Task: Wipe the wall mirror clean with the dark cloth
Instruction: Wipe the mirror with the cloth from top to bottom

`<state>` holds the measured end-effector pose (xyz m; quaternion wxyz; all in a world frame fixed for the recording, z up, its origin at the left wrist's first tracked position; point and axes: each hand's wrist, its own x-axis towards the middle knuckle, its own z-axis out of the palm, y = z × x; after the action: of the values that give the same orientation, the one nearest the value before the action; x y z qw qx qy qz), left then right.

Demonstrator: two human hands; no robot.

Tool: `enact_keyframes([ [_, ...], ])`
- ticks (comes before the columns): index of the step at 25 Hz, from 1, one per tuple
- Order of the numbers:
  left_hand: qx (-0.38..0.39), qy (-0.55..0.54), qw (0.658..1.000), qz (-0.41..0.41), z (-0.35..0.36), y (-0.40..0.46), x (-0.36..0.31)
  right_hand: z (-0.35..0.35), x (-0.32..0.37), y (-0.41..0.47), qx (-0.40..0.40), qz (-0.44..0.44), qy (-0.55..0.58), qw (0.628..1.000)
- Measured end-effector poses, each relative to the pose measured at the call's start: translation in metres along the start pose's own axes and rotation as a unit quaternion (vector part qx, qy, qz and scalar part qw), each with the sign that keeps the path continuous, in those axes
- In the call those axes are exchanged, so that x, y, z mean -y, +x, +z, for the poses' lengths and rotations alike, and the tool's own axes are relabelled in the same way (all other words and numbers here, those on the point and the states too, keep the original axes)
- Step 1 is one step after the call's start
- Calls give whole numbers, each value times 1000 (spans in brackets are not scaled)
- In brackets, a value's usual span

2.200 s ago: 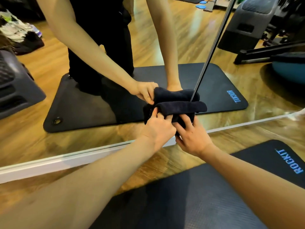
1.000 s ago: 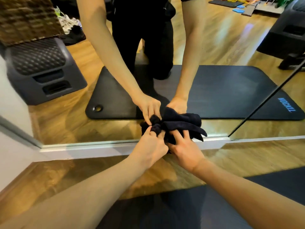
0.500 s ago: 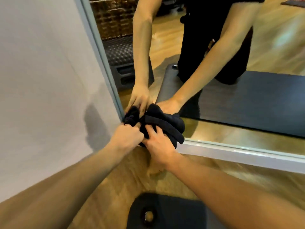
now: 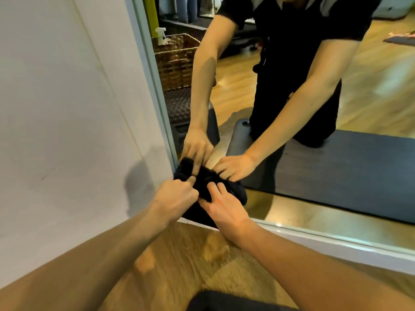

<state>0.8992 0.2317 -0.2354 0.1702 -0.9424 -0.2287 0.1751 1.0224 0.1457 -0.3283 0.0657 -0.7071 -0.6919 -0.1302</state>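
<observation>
Cloth [image 4: 203, 187], dark and bunched, sits pressed into the bottom left corner of the mirror [image 4: 314, 209], where the pale frame [image 4: 152, 81] meets the white wall [image 4: 67, 97]. Part of it hangs down over the lower frame rail toward the floor [image 4: 179, 254].

Left hand [image 4: 174, 198]: fingers curled into a fist, clamped on the cloth's left side, index finger poking forward into the folds. Right hand [image 4: 224, 209]: fingers spread and bent, tips dug into the top of the bundle, palm flat against its right side. Hands sit just beside each other, nearly touching at the knuckles. Both forearms reach in from the bottom edge, bare.

Mirror shows the same grip reversed: two hands on the cloth, bare arms, black short-sleeved top and black trousers, person kneeling on a dark mat [image 4: 336, 171]. Also reflected near the left frame: a wicker basket [image 4: 177, 63] with a white spray bottle [image 4: 160, 34] standing in or behind it, cannot tell which, and a dark textured block below the basket. Wood flooring in the reflection and under the arms.

Dark rounded edge of another mat [image 4: 224, 301] at the bottom of the view, between the forearms. Grey shadow of the hands falls on the wall just left of the cloth.
</observation>
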Motion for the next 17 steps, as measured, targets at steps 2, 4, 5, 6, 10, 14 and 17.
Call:
enact_keyframes([
  [2, -4, 19, 1000, -11, -37, -9, 12, -34, -7, 10, -40, -12, -10, 999],
  [4, -19, 40, 999, -20, -77, -22, 29, -73, -12, 25, -99, -37, -44, 993],
  [5, -30, 51, 998, -26, -99, -31, 39, -95, -15, 33, -131, -41, -52, 989],
  [6, -42, 63, 997, -33, -121, -39, 49, -118, -17, 42, -158, -40, -53, 985],
  [10, -97, 93, 988, -70, -205, -71, 85, -213, -25, 75, -242, -35, -77, 966],
  [14, -104, 108, 983, -105, -245, -87, 94, -256, -32, 88, -287, -72, -62, 953],
  [17, -77, 93, 987, -106, -245, -77, 73, -251, -40, 74, -296, -93, -67, 948],
])
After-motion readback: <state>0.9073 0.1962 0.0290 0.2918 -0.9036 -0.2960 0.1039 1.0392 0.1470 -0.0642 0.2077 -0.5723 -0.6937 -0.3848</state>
